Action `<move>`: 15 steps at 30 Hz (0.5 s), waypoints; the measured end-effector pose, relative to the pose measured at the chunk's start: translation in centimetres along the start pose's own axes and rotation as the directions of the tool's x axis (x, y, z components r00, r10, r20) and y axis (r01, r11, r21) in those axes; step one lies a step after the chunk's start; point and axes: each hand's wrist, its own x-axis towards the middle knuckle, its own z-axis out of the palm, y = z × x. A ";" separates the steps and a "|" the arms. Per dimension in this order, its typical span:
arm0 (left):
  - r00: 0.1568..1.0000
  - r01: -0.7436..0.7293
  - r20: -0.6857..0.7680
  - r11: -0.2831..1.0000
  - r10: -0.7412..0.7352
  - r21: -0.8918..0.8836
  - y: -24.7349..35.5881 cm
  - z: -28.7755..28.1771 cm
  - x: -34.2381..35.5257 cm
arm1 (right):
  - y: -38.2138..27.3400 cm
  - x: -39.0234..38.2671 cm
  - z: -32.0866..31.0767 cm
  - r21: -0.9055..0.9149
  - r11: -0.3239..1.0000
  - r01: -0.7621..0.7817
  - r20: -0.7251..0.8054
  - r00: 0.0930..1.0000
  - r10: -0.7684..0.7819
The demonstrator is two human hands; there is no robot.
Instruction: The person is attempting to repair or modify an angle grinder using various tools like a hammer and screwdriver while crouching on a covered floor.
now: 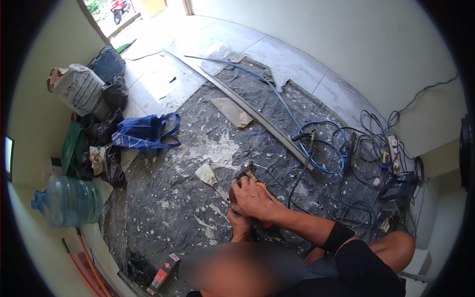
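Observation:
My right hand [253, 199] is bent over a small dark, reddish object [232, 195], most of which its fingers cover. Just below it, my left hand [239, 223] is closed around the underside, and the two hands meet there. The object's kind is hidden. An orange piece [262, 186] shows beside my right fingers; I cannot tell whether it belongs to what I hold. Close by on the left, a scraper [206, 174] with a wide, whitish blade lies on the dark floor. A greyish, tool-like end [242, 169] shows just past my fingers.
A long metal bar [247, 108] crosses the rough floor [163, 198] near a broken tile piece [231, 112]. Blue hose [320, 168], tangled cables and a power strip [394, 153] lie right. Left are a water jug [67, 202], blue bag [143, 132] and red-black box [163, 273].

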 end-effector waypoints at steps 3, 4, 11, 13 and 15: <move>0.997 -0.073 0.000 0.977 0.074 -0.199 -0.2 0.6 0.0 | 1.2 0.4 0.3 -0.038 0.964 0.263 0.036 0.965 -0.261; 0.987 -0.160 -0.011 0.952 0.163 -0.260 -0.3 0.9 0.2 | 1.6 0.4 0.4 -0.043 0.924 0.379 -0.084 0.921 -0.381; 0.988 -0.150 0.027 0.988 0.151 -0.039 -0.7 0.8 0.0 | 2.1 -1.5 0.9 0.220 0.974 0.043 -0.123 0.992 -0.016; 0.982 -0.181 0.055 0.983 0.182 -0.027 -0.7 1.0 -0.3 | 2.2 -1.5 1.1 0.253 0.967 0.024 -0.111 0.994 0.005; 0.984 -0.178 -0.019 0.972 0.177 -0.157 -0.8 1.3 -0.3 | 2.2 -1.2 1.6 0.178 0.976 0.127 -0.166 0.981 -0.098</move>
